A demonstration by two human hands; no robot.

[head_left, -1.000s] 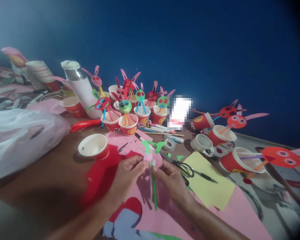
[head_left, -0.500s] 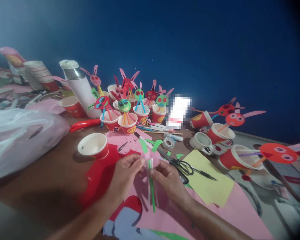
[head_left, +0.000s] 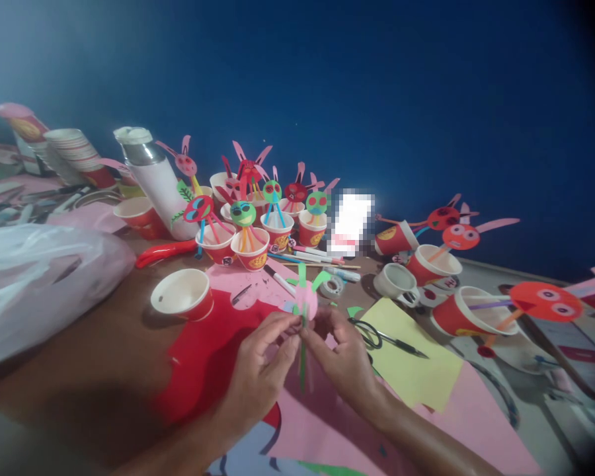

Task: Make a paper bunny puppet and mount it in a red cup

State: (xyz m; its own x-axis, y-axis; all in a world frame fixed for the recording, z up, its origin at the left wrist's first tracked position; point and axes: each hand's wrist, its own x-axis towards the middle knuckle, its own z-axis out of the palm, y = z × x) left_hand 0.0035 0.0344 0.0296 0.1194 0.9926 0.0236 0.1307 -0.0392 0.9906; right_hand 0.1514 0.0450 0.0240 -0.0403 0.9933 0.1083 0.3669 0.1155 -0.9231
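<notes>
A pink paper puppet head (head_left: 306,301) with green paper ears is held upright in front of me. A green straw (head_left: 303,370) and paler strips hang below it. My left hand (head_left: 270,350) pinches the puppet from the left, just under the head. From the other side my right hand (head_left: 341,354) presses thumb and fingers to the same spot, where the straw meets the head. The fingers partly hide that join. Beneath both hands lie a red paper sheet (head_left: 203,350) and a pink paper sheet (head_left: 416,436).
Behind stand several red paper cups with straw puppets, such as one cup (head_left: 250,250). Nearer are an empty paper cup (head_left: 183,297), a mug (head_left: 395,283), scissors (head_left: 369,332), a pen (head_left: 404,345) on yellow paper (head_left: 416,380), and a plastic bag (head_left: 49,284) at left.
The puppet's head has turned to a narrower angle, and its ears have shifted with it. Both hands have moved their grip to just below the head. The view has shifted slightly.
</notes>
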